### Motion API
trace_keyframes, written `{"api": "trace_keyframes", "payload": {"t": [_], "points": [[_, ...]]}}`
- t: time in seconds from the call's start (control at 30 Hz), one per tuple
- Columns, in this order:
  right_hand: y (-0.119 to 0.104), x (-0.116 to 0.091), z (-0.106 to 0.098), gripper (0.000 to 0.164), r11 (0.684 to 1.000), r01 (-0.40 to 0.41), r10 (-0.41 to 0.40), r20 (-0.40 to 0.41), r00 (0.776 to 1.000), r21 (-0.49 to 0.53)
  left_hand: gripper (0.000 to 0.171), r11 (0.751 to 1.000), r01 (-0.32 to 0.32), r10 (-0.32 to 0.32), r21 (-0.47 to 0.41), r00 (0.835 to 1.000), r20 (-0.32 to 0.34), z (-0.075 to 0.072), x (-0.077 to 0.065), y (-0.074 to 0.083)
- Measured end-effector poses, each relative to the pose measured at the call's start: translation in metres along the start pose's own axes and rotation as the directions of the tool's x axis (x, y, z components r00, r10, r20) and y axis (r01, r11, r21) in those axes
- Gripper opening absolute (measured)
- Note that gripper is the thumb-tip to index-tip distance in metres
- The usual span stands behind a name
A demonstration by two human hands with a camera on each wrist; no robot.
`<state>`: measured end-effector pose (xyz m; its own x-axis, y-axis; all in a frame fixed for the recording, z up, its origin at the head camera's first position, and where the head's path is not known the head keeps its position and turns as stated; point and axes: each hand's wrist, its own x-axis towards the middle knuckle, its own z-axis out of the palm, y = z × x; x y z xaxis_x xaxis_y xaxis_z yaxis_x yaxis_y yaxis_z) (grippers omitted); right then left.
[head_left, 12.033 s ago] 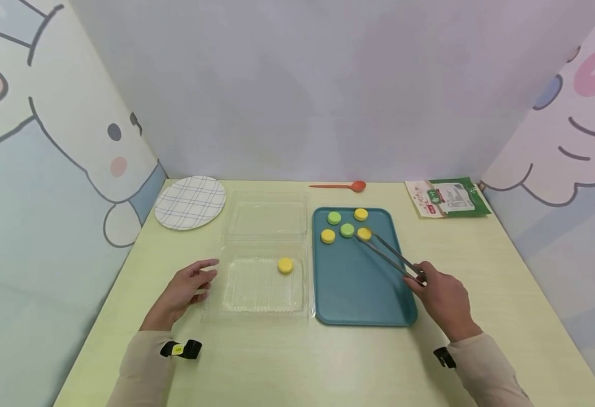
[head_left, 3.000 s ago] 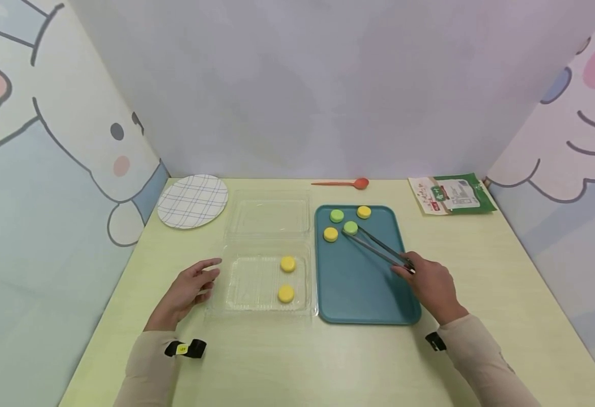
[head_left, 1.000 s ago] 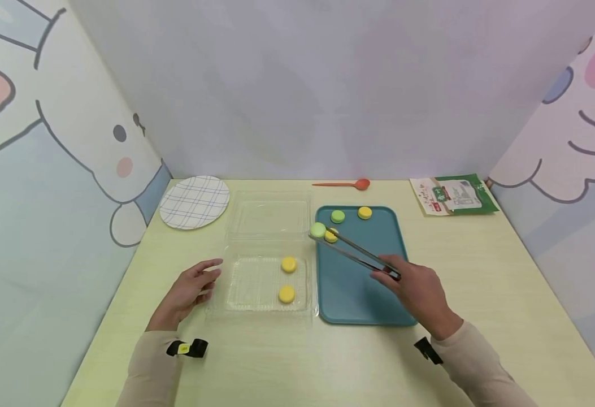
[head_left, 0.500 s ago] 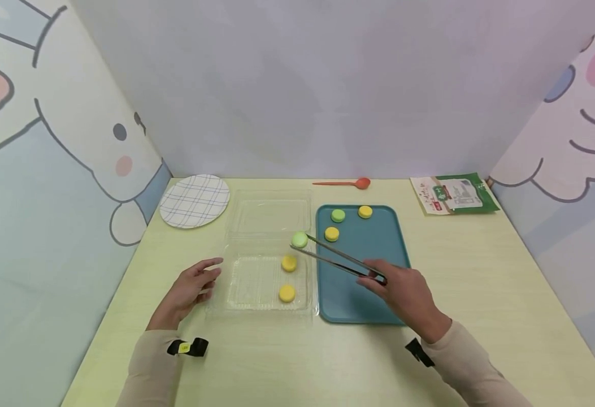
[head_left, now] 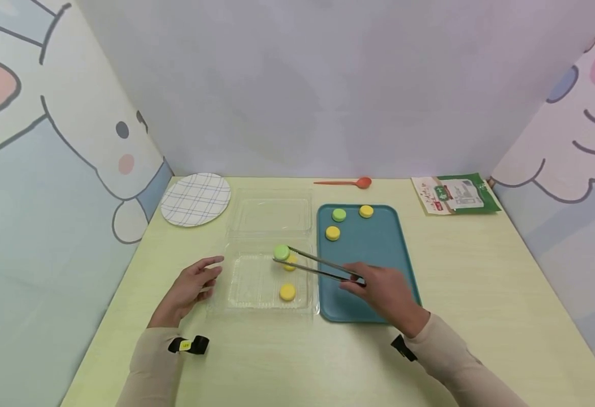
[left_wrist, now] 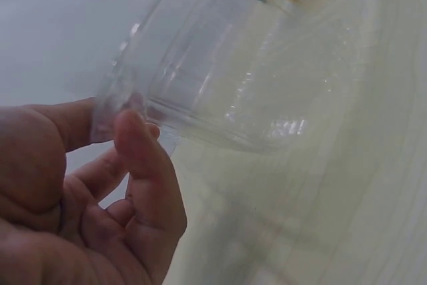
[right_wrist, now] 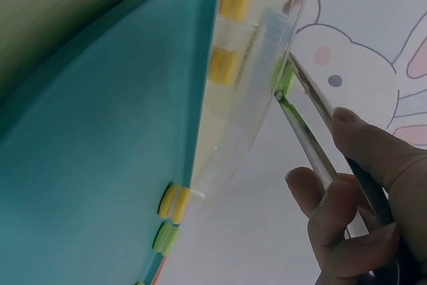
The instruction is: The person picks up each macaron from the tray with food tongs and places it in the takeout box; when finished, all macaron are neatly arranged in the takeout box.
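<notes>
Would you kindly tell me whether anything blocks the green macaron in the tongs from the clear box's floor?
Nothing visible blocks the green macaron: the lid lies open behind the clear box, whose two yellow macarons sit toward the right side.

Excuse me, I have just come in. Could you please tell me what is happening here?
A person's right hand holds tongs that grip a green macaron above the open box, and the left hand pinches the box's edge. Two yellow macarons are in the box; two yellow ones and one green one lie on the tray.

Four yellow macarons (head_left: 287, 292), two green macarons (head_left: 281, 252)
</notes>
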<state>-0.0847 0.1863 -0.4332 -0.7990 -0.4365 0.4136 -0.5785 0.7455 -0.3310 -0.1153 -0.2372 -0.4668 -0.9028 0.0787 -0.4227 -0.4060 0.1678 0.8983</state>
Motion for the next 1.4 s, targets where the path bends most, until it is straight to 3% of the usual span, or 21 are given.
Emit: {"api": "trace_keyframes", "payload": {"t": [0.47,1.4], "points": [[-0.018,0.02,0.016,0.033,0.999,-0.019,0.024,0.113,0.993,-0.042,0.052,1.0,0.01,-0.01,0.016,1.0,0.002,0.0,0.0,0.0],[-0.03,0.04,0.032,0.028,0.997,0.014,0.0,0.176,0.984,-0.078,0.052,1.0,0.004,-0.004,0.007,1.0,0.006,0.0,0.001,-0.004]]}}
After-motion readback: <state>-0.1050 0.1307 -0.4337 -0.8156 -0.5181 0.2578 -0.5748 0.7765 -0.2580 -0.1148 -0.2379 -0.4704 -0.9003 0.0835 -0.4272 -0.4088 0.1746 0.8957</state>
